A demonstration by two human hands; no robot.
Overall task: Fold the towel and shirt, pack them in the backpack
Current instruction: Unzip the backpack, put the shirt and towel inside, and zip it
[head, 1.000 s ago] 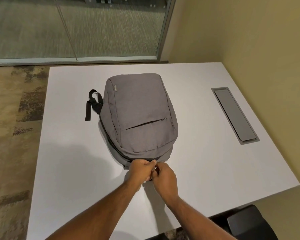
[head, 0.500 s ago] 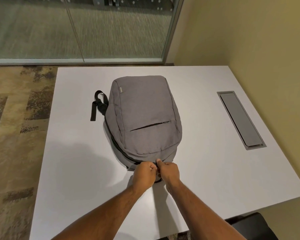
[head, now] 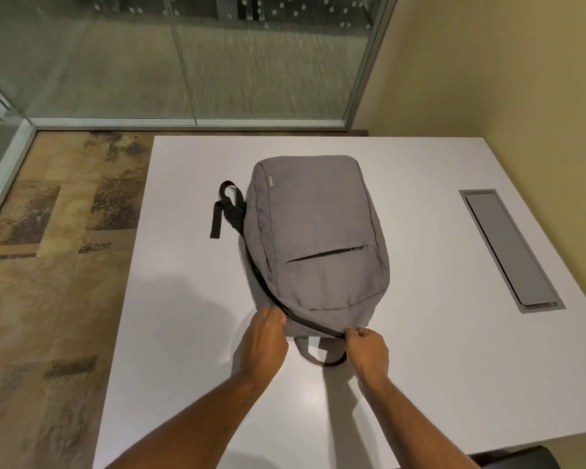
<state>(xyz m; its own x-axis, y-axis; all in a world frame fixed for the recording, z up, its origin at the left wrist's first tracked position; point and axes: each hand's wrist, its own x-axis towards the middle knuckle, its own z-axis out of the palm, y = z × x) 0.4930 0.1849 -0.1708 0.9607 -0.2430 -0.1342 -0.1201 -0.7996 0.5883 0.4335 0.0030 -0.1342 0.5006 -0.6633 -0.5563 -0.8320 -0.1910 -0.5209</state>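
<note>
Both hands [head: 266, 336] [head: 366, 346] pinch backpack [head: 315, 238] zipper — white table [head: 183, 333], glass wall [head: 183, 62].

White surface [head: 183, 333] with a grey recessed cable hatch [head: 511, 248] on my right. Yellow wall [head: 504, 79] right, glass partition [head: 183, 62] ahead, patchy brown carpet [head: 48, 299] left.

– Room round the backpack [head: 315, 231]?
– Bare white table [head: 183, 333] to my left and right. The black strap [head: 225, 206] juts left; a grey recessed hatch [head: 511, 248] lies well right, near the wall [head: 521, 79].
</note>
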